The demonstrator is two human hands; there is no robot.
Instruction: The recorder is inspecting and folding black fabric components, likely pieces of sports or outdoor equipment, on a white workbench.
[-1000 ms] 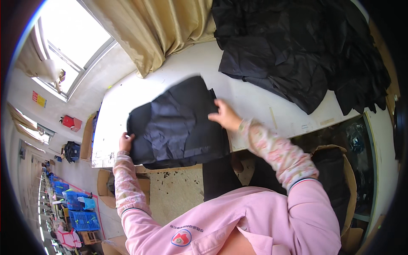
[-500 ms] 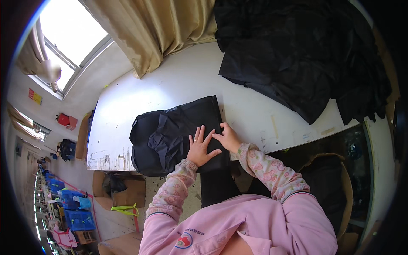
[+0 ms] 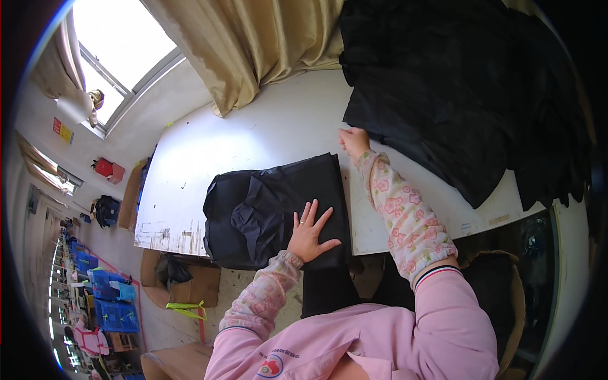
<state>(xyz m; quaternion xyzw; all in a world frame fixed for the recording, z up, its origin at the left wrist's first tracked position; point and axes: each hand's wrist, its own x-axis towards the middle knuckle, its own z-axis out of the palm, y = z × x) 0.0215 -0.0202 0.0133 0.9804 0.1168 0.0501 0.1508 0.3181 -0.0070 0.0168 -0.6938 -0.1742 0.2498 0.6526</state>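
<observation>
A flat, folded black fabric piece [image 3: 278,177], bag-like in shape, lies at the front edge of the white table, with a crumpled strip of thinner black cloth [image 3: 253,215] on top. My left hand [image 3: 310,235] rests flat on its right part, fingers spread, and a ring shows on one finger. Beyond its far right corner, my right hand [image 3: 355,142] is over the table with its fingers curled in. It is close to the near left edge of a large heap of black fabric [image 3: 443,107]. Whatever its fingers may pinch is hidden.
The white table [image 3: 272,136] curves around me. Behind it hang gold curtains [image 3: 247,44] beside a bright window. Below the table's left end is an open cardboard box [image 3: 196,286]; another box [image 3: 177,362] stands nearer. Blue crates [image 3: 117,315] line the far left.
My right hand has left the folded fabric's right edge and reached away, toward the heap. My left hand stays flat on the piece. The whole view has shifted slightly.
</observation>
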